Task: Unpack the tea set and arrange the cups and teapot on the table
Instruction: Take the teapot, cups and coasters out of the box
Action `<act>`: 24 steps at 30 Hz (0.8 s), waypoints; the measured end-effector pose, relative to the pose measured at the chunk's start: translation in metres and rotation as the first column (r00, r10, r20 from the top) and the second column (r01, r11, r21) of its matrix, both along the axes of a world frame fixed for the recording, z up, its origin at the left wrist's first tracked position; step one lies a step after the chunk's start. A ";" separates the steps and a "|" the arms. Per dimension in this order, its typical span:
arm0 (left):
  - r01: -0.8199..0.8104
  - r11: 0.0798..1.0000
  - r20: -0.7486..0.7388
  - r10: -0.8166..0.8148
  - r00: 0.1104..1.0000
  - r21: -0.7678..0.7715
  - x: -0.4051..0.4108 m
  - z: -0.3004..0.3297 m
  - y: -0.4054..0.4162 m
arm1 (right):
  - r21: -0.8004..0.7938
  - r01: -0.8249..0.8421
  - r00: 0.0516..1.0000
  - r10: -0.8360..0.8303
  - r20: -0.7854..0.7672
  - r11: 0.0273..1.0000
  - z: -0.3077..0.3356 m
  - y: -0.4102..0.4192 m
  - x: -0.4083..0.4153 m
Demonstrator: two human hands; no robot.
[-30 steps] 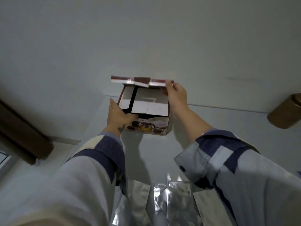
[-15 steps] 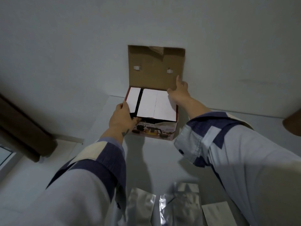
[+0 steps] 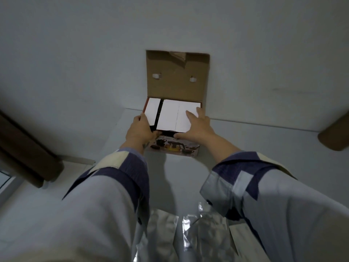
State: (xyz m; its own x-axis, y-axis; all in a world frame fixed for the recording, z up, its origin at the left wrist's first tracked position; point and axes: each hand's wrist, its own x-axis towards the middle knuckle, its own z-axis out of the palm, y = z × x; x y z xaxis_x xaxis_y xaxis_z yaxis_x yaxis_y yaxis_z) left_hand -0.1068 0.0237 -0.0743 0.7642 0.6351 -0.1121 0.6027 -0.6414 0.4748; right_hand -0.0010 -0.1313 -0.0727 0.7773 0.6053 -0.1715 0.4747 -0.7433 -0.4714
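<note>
While the tea set box [image 3: 172, 146] sits on the white table [image 3: 179, 176] at twelve o'clock, lid [image 3: 177, 74] upright, I see my left hand [image 3: 138, 130] gripping its nine o'clock edge — my right hand [image 3: 196, 127] lies flat, fingers spread, on the white inserts [image 3: 170, 114], grasping nothing. Silver foil pouches [image 3: 204, 233] lie at six o'clock.

Tabletop [image 3: 181, 178]: white, plain, far edge meeting a pale wall. Tea set box [image 3: 174, 146] sits on it at the far side, near the wall, lid flap [image 3: 177, 76] raised upright, brown cardboard inside face showing. White card inserts [image 3: 170, 115] cover the box opening. At the near edge lie silver foil pouches [image 3: 205, 231], crinkled, side by side, just beside a flat pale packet [image 3: 240, 241] to their right. Pouches well apart from box.
</note>
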 end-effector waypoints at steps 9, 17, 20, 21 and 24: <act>-0.019 1.000 0.043 0.020 0.999 -0.024 -0.001 -0.002 0.000 | 0.435 0.067 0.994 -0.098 0.049 0.898 -0.003 -0.017 -0.022; -0.046 0.998 0.135 0.050 0.990 -0.033 -0.006 -0.012 0.000 | 0.419 0.906 0.415 -0.320 -0.852 0.060 -0.013 -0.021 -0.029; -0.063 0.998 0.148 0.066 0.987 -0.027 -0.005 -0.014 -0.001 | 0.251 0.964 0.266 -0.270 -0.926 0.088 -0.022 -0.021 -0.025; -0.068 0.998 0.150 0.069 0.986 -0.014 -0.004 -0.015 -0.001 | 0.216 0.965 0.252 -0.288 -0.924 0.150 -0.022 -0.022 -0.025; -0.102 0.995 0.201 0.095 0.975 0.022 -0.002 -0.016 -0.002 | 0.192 0.939 0.275 -0.290 -0.917 0.286 -0.017 -0.026 -0.027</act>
